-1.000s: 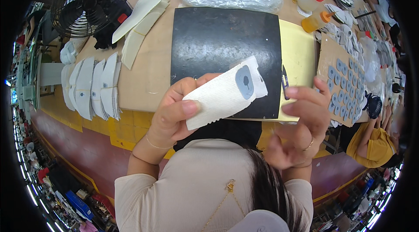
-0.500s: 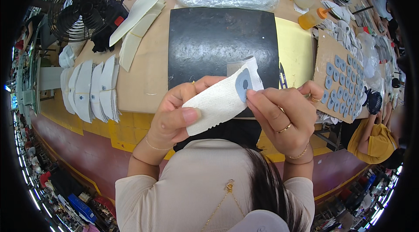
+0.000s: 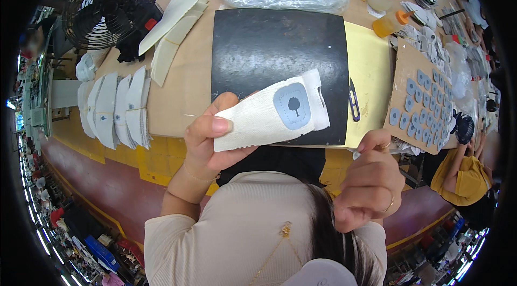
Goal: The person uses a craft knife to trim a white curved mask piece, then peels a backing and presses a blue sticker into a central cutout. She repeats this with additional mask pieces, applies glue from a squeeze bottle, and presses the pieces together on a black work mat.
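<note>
My left hand [image 3: 210, 131] grips the narrow end of a cream-white fabric piece [image 3: 245, 124], thumb on top and fingers beneath. The strip has a jagged lower edge and a folded far end. On its right part lies a flat grey-blue rounded patch [image 3: 285, 120] with a dark tree shape. Off to the right, apart from the fabric, my right hand [image 3: 369, 181] is closed with its fingers curled. A tiny whitish bit shows by its fingertips, too small to name. Behind the fabric lies a black mat [image 3: 274, 43].
A cardboard sheet [image 3: 401, 78] with rows of blue patches lies right. Purple-handled thread snips [image 3: 354, 104] rest on yellow paper [image 3: 371, 60]. Two glue bottles [image 3: 389, 23] stand far right. Bundled fabric pieces [image 3: 110, 108] and a black fan [image 3: 110, 3] are left; a plastic bag of cutouts [image 3: 283, 0] lies behind.
My right hand has left the patch and drawn back right and down. The fabric piece has turned, so the whole patch now faces up. My left hand keeps its hold.
</note>
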Demonstrator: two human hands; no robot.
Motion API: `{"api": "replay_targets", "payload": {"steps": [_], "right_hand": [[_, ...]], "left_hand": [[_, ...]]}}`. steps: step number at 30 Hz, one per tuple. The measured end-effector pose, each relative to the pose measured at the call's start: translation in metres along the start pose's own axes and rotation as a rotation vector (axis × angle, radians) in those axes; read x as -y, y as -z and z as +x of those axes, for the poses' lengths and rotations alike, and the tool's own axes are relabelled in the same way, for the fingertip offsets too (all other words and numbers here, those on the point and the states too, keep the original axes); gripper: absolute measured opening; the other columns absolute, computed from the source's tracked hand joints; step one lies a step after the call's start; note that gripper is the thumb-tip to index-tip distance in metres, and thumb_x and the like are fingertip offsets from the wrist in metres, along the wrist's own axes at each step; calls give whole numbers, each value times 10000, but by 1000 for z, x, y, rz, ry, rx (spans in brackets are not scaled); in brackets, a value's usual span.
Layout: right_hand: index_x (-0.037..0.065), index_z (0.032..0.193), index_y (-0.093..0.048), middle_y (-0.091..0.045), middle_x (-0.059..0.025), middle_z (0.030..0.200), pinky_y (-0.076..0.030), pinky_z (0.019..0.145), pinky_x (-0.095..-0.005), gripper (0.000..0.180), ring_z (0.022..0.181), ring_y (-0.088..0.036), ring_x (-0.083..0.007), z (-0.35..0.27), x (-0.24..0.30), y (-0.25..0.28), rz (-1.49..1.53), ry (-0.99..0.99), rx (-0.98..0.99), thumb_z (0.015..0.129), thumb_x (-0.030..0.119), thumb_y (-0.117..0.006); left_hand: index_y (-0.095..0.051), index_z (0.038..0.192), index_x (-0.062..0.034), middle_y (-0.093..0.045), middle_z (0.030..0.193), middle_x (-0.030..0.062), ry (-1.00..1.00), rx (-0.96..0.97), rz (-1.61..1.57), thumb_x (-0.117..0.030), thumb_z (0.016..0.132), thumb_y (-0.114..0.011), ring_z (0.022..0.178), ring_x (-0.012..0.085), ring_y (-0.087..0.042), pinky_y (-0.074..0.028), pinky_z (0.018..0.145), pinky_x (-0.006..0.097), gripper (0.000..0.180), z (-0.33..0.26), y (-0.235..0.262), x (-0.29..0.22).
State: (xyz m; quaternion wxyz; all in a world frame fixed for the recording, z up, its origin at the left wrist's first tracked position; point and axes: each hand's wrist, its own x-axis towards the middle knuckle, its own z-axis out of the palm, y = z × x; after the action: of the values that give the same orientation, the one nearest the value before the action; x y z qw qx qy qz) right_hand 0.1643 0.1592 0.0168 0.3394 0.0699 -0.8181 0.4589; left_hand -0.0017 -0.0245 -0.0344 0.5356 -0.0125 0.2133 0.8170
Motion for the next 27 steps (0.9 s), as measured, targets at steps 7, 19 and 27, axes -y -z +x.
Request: {"api": "replay_targets", "payload": {"steps": [7, 19, 27], "right_hand": [[111, 732, -617, -586, 6, 757, -413, 733, -359, 120, 573, -504, -163, 5, -9, 0, 159, 147, 340, 736, 125, -737], [146, 782, -600, -682, 15, 816, -467, 691, -329, 227, 639, -648, -127, 3, -7, -10, 160, 97, 453, 742, 11, -779], [112, 648, -542, -599, 3, 767, -441, 709, -340, 309, 595, -542, -152, 2, -13, -8, 232, 171, 483, 753, 171, -826]], "left_hand": [[-409, 696, -143, -596, 975, 93, 56, 176, -167, -135, 755, -592, 937, 253, -620, -533, 828, 356, 192, 0, 20, -1], [-410, 694, -148, -578, 1018, 86, 88, 211, -195, -131, 749, -604, 943, 235, -582, -514, 812, 354, 203, 0, 19, -3], [-405, 698, -152, -566, 1069, 89, 99, 222, -176, -138, 762, -599, 935, 236, -570, -509, 774, 343, 204, -1, 16, -4]]}}
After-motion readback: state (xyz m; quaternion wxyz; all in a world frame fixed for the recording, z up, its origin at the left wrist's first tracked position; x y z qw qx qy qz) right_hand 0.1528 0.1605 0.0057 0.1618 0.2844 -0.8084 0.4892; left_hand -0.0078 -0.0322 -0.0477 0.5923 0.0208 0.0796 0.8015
